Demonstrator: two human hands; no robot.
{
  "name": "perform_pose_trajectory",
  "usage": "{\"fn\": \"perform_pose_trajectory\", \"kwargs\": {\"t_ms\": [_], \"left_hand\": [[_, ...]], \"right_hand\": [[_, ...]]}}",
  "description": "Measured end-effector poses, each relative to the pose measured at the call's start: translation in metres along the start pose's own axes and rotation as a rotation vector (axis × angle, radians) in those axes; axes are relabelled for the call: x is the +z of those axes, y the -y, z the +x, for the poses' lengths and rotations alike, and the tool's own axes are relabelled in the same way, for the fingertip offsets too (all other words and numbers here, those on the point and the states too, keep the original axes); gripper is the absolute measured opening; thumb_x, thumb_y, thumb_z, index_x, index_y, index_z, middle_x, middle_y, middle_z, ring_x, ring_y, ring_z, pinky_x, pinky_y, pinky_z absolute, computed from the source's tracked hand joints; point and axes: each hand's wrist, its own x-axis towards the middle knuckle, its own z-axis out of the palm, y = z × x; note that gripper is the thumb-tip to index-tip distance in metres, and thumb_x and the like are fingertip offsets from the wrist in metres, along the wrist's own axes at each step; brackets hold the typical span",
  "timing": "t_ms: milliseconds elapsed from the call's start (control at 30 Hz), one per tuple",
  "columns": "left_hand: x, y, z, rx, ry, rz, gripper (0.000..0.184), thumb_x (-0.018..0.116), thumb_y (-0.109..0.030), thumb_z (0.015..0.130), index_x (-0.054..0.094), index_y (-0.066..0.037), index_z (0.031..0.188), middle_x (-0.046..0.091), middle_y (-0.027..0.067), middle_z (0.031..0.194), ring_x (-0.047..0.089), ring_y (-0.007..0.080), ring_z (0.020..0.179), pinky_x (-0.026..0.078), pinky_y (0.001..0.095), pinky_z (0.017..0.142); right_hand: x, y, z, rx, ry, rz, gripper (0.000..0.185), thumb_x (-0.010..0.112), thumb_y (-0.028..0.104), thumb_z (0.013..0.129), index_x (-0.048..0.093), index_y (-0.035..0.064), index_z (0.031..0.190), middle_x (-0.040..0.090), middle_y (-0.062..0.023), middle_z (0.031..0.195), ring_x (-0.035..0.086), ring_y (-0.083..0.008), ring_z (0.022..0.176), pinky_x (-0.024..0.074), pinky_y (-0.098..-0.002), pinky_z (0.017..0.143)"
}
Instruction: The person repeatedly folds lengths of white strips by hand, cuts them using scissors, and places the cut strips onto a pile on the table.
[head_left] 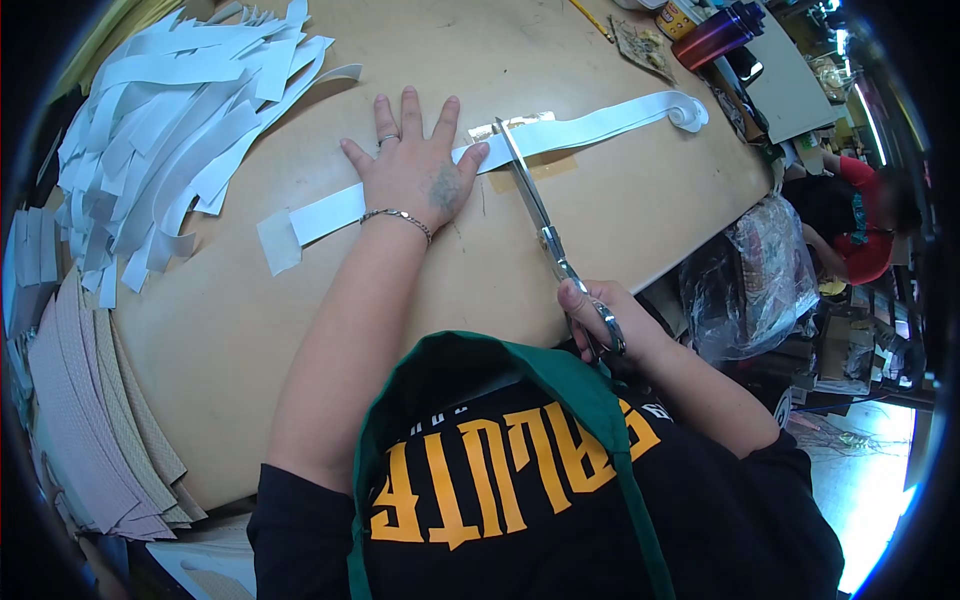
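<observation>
My left hand (415, 165) lies flat with fingers spread, pressing a long white strip (600, 124) onto the table. The strip runs across the table, and its far right end is coiled into a loose roll (686, 112). In my right hand (607, 318) is a pair of metal scissors (533, 196), held by the handles near the table's front edge. Their blades point away from me and lie across the strip, just right of my left hand. I cannot tell whether the strip is between the blades. Tape (279, 243) sits at the strip's left end.
A heap of cut white strips (180, 110) covers the back left. Stacked patterned pieces (95, 410) lie at the left edge. A purple bottle (718, 36) and a pencil (592, 20) are at the back right. Beyond a plastic-wrapped bundle (765, 270), another person in red (868, 215) sits.
</observation>
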Motion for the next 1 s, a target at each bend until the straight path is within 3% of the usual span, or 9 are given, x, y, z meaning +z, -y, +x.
{"fn": "perform_pose_trajectory", "kwargs": {"t_ms": [300,467,700,1000], "left_hand": [[0.000,0.000,0.000,0.003,-0.016,0.016,0.060,0.036,-0.058,0.090,0.030,-0.030,0.143,0.018,0.0110,0.152,0.011,0.0349,0.141,0.013,0.0706,0.102],[-0.004,-0.002,0.000,-0.013,0.024,0.028,0.060,0.033,-0.058,0.092,0.029,-0.029,0.144,0.016,0.0089,0.153,0.008,0.0321,0.141,0.012,0.0676,0.104],[0.002,0.000,0.000,0.004,-0.031,0.023,0.059,0.036,-0.057,0.091,0.031,-0.030,0.143,0.020,0.0114,0.152,0.012,0.0349,0.141,0.013,0.0705,0.102],[-0.002,-0.001,0.000,-0.003,0.001,0.028,0.059,0.036,-0.057,0.091,0.030,-0.029,0.143,0.019,0.0113,0.152,0.011,0.0347,0.141,0.013,0.0698,0.102]], "right_hand": [[-0.004,-0.001,0.001,-0.026,0.034,0.010,0.075,0.039,0.082,0.074,0.050,0.0077,0.069,0.048,-0.0011,0.054,0.053,-0.0100,0.048,0.0463,-0.0230,0.048],[-0.002,-0.004,0.004,-0.002,0.034,0.042,0.072,0.043,0.080,0.075,0.050,0.0082,0.068,0.047,-0.0005,0.053,0.052,-0.0092,0.047,0.0456,-0.0221,0.046],[0.002,0.004,0.001,0.035,-0.025,0.057,0.064,0.054,0.071,0.077,0.052,0.0078,0.065,0.046,-0.0002,0.049,0.050,-0.0083,0.042,0.0431,-0.0198,0.042],[0.001,0.004,0.003,0.012,-0.020,0.039,0.059,0.056,0.064,0.081,0.053,0.0072,0.064,0.047,-0.0003,0.050,0.049,-0.0073,0.041,0.0425,-0.0189,0.041]]}}
